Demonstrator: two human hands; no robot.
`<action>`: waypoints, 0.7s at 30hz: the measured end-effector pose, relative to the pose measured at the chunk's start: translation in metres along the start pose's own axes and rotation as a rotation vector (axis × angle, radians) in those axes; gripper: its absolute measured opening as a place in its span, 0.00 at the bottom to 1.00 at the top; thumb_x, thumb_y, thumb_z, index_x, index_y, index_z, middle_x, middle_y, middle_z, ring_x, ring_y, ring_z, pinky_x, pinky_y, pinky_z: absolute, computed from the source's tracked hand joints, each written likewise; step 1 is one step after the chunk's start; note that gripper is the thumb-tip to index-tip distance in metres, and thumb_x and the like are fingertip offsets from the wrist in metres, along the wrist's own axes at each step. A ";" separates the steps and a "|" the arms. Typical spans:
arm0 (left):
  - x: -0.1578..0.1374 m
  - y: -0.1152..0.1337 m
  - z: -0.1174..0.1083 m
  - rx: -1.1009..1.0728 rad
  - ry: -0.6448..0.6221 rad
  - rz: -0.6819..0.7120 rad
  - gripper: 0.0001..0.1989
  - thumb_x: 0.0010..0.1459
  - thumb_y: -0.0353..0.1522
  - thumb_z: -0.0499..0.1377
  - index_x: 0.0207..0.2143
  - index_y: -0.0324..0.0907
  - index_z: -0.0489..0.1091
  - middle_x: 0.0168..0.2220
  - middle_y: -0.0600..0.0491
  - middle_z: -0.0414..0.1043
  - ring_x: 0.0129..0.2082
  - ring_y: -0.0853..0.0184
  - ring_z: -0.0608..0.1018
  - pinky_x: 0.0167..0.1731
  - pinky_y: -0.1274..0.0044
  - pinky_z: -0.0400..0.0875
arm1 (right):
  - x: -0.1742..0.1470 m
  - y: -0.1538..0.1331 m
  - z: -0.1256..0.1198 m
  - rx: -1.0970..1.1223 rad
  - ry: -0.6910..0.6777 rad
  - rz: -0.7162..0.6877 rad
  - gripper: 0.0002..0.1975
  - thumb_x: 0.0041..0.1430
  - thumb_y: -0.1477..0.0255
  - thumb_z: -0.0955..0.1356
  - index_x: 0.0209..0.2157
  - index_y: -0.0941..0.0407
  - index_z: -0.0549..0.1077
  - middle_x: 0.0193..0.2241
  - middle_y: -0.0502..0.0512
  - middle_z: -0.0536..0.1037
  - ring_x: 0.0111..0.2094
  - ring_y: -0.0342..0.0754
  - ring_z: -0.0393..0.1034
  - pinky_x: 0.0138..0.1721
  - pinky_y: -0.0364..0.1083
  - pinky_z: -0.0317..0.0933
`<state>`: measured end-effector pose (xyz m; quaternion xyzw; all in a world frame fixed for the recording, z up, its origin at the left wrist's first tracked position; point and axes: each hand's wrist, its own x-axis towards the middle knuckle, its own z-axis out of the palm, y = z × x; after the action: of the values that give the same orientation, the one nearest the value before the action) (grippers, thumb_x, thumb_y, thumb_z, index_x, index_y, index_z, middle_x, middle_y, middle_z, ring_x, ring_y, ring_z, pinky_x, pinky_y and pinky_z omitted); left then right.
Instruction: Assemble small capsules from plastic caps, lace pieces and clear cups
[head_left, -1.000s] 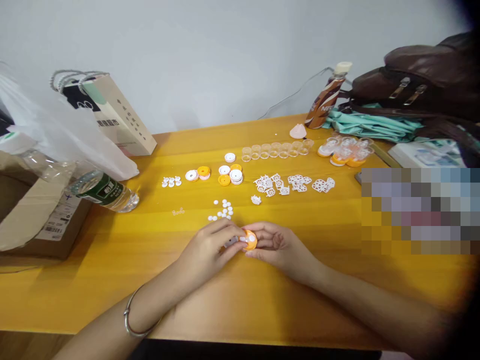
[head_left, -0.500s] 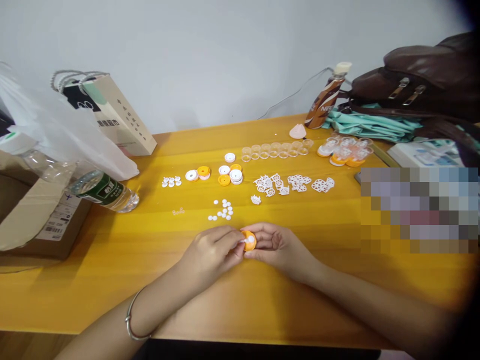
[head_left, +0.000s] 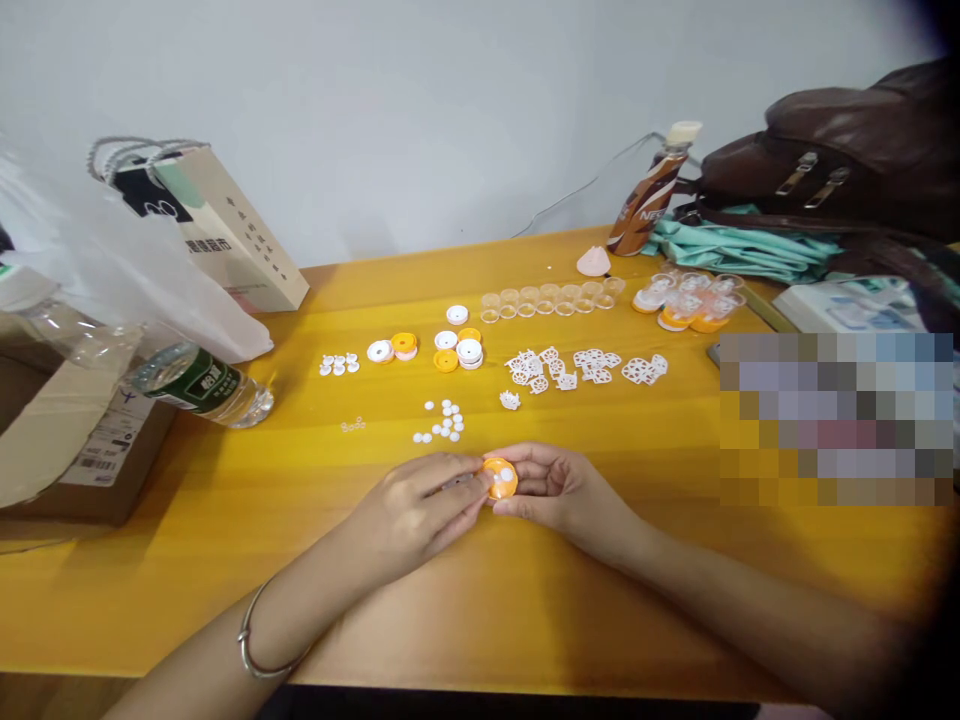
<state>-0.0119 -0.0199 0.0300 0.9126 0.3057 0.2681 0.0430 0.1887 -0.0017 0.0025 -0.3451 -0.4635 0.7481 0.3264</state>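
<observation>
An orange round plastic dish with small white pieces inside is held over the table, tilted toward me. My right hand grips its right side between thumb and fingers. From the left, my left hand holds the dish too, one fingertip reaching over the rim to the white pieces. Whether those fingers also pinch a small part is hidden. Just beyond my hands lie several small white discs. A white crown-like openwork piece and flat white openwork pieces rest farther right.
Orange and white round dishes, clear cups and tiny rings lie across the table. Finished-looking capped pieces cluster at the right. A water bottle, cardboard box, paper bag, brown bottle and bag border the area.
My left fingers have shifted farther over the orange dish's rim, and more of the white pieces inside now shows. The right hand keeps its grip; the view has moved slightly.
</observation>
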 end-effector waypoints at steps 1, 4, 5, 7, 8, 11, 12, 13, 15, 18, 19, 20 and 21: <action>0.001 0.000 0.000 0.004 0.005 0.015 0.10 0.55 0.25 0.57 0.41 0.35 0.69 0.40 0.44 0.72 0.39 0.67 0.76 0.38 0.75 0.75 | 0.000 0.000 0.000 0.002 -0.004 -0.004 0.18 0.40 0.74 0.74 0.37 0.56 0.72 0.32 0.50 0.79 0.33 0.42 0.74 0.42 0.44 0.67; 0.003 0.002 -0.002 0.025 -0.006 0.061 0.09 0.55 0.25 0.56 0.39 0.33 0.70 0.39 0.43 0.73 0.39 0.65 0.76 0.37 0.74 0.75 | -0.001 0.002 0.000 0.005 -0.011 -0.013 0.18 0.41 0.75 0.74 0.38 0.56 0.72 0.33 0.50 0.79 0.34 0.42 0.74 0.42 0.43 0.66; 0.004 0.002 -0.003 0.032 -0.016 0.067 0.08 0.55 0.25 0.56 0.39 0.33 0.70 0.39 0.43 0.73 0.39 0.65 0.76 0.37 0.74 0.76 | -0.001 0.002 0.000 0.006 -0.007 -0.018 0.18 0.41 0.75 0.74 0.38 0.56 0.72 0.33 0.50 0.79 0.34 0.42 0.74 0.42 0.43 0.66; 0.005 0.003 -0.004 0.017 -0.024 0.055 0.09 0.56 0.25 0.55 0.39 0.34 0.70 0.39 0.42 0.72 0.39 0.64 0.76 0.37 0.73 0.76 | -0.002 0.002 0.000 0.005 0.001 -0.029 0.18 0.41 0.75 0.74 0.38 0.56 0.72 0.32 0.50 0.79 0.34 0.42 0.74 0.42 0.43 0.66; 0.005 0.003 -0.004 -0.019 -0.019 0.030 0.09 0.56 0.25 0.55 0.40 0.35 0.70 0.40 0.43 0.72 0.40 0.65 0.76 0.37 0.72 0.75 | -0.002 0.002 0.000 0.005 0.002 -0.036 0.18 0.41 0.75 0.74 0.38 0.56 0.72 0.32 0.49 0.79 0.33 0.42 0.74 0.42 0.43 0.66; 0.005 0.002 -0.003 -0.236 0.018 -0.088 0.13 0.56 0.25 0.55 0.44 0.38 0.69 0.42 0.44 0.72 0.40 0.67 0.75 0.38 0.74 0.75 | -0.002 0.001 0.000 -0.005 -0.018 -0.060 0.18 0.42 0.75 0.74 0.38 0.55 0.71 0.32 0.49 0.79 0.34 0.42 0.74 0.42 0.43 0.66; 0.005 0.001 -0.002 -0.309 0.035 -0.129 0.13 0.55 0.25 0.55 0.45 0.39 0.68 0.41 0.45 0.72 0.39 0.67 0.75 0.39 0.74 0.74 | -0.002 0.000 -0.001 -0.009 -0.023 -0.072 0.18 0.42 0.75 0.73 0.38 0.55 0.71 0.32 0.49 0.79 0.34 0.42 0.74 0.42 0.43 0.66; 0.005 0.000 -0.001 -0.365 0.044 -0.165 0.14 0.55 0.25 0.55 0.45 0.39 0.68 0.41 0.46 0.72 0.39 0.68 0.75 0.39 0.74 0.74 | -0.002 0.000 -0.001 -0.014 -0.023 -0.085 0.18 0.42 0.75 0.73 0.38 0.55 0.71 0.33 0.49 0.79 0.35 0.42 0.74 0.43 0.43 0.66; 0.005 0.000 0.001 -0.411 0.058 -0.205 0.13 0.56 0.26 0.56 0.45 0.39 0.69 0.40 0.46 0.73 0.39 0.68 0.75 0.40 0.74 0.73 | -0.001 -0.001 0.000 -0.029 -0.016 -0.105 0.18 0.42 0.75 0.73 0.38 0.55 0.71 0.33 0.49 0.79 0.35 0.42 0.74 0.43 0.44 0.66; 0.006 0.002 0.005 -0.363 0.084 -0.223 0.11 0.55 0.27 0.57 0.43 0.40 0.69 0.40 0.47 0.72 0.39 0.68 0.75 0.39 0.74 0.72 | -0.002 -0.001 0.003 -0.061 0.006 -0.116 0.17 0.43 0.74 0.73 0.38 0.56 0.70 0.32 0.50 0.79 0.34 0.42 0.74 0.42 0.44 0.67; 0.006 0.003 0.006 -0.324 0.099 -0.224 0.11 0.55 0.28 0.57 0.42 0.40 0.69 0.40 0.47 0.72 0.39 0.68 0.74 0.39 0.73 0.72 | -0.002 -0.001 0.004 -0.075 0.009 -0.116 0.17 0.44 0.74 0.73 0.38 0.56 0.70 0.31 0.50 0.79 0.33 0.42 0.74 0.42 0.44 0.67; 0.006 0.004 0.008 -0.280 0.113 -0.221 0.11 0.55 0.28 0.58 0.42 0.40 0.69 0.40 0.47 0.72 0.39 0.68 0.74 0.39 0.73 0.71 | -0.003 0.000 0.005 -0.087 0.008 -0.116 0.16 0.45 0.74 0.72 0.38 0.56 0.70 0.31 0.50 0.78 0.33 0.41 0.74 0.42 0.43 0.67; 0.007 0.005 0.009 -0.233 0.124 -0.216 0.11 0.54 0.29 0.58 0.42 0.40 0.69 0.40 0.47 0.71 0.39 0.67 0.74 0.39 0.72 0.71 | -0.003 0.001 0.006 -0.096 0.003 -0.119 0.15 0.45 0.73 0.72 0.38 0.56 0.70 0.30 0.50 0.78 0.33 0.41 0.74 0.41 0.43 0.68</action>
<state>-0.0002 -0.0190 0.0263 0.8451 0.3708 0.3512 0.1583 0.1855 -0.0076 0.0048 -0.3333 -0.5181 0.7036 0.3541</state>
